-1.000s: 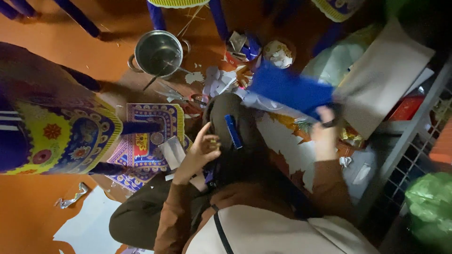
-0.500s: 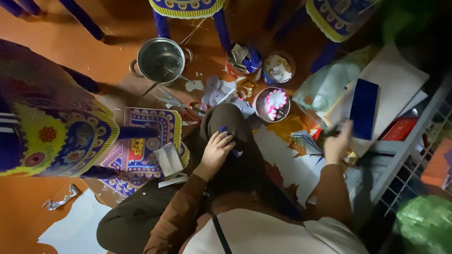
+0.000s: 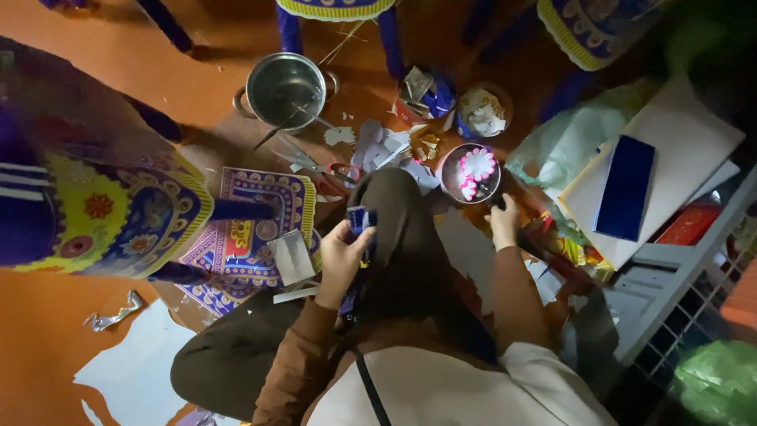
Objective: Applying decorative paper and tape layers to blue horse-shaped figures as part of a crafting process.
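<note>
I sit on the orange floor with my knee raised. My left hand (image 3: 344, 252) grips a small blue piece (image 3: 360, 222) beside the knee. My right hand (image 3: 503, 221) is lowered to the floor clutter just below a round tray holding pink and white paper flowers (image 3: 468, 171); a dark object seems to be at its fingers, unclear. A blue sheet (image 3: 625, 188) lies flat on a white board (image 3: 684, 142) to the right, apart from both hands.
A steel pot (image 3: 285, 88) stands at the top. Paper scraps and scissors (image 3: 311, 164) lie below it. A patterned stool (image 3: 102, 213) and patterned mat (image 3: 252, 229) sit left. A bowl of scraps (image 3: 482, 110), plastic bag (image 3: 564, 142) and wire rack (image 3: 686, 268) crowd the right.
My right hand put the blue sheet down on the white board and came back toward the flower tray. My left hand picked the small blue piece off my knee.
</note>
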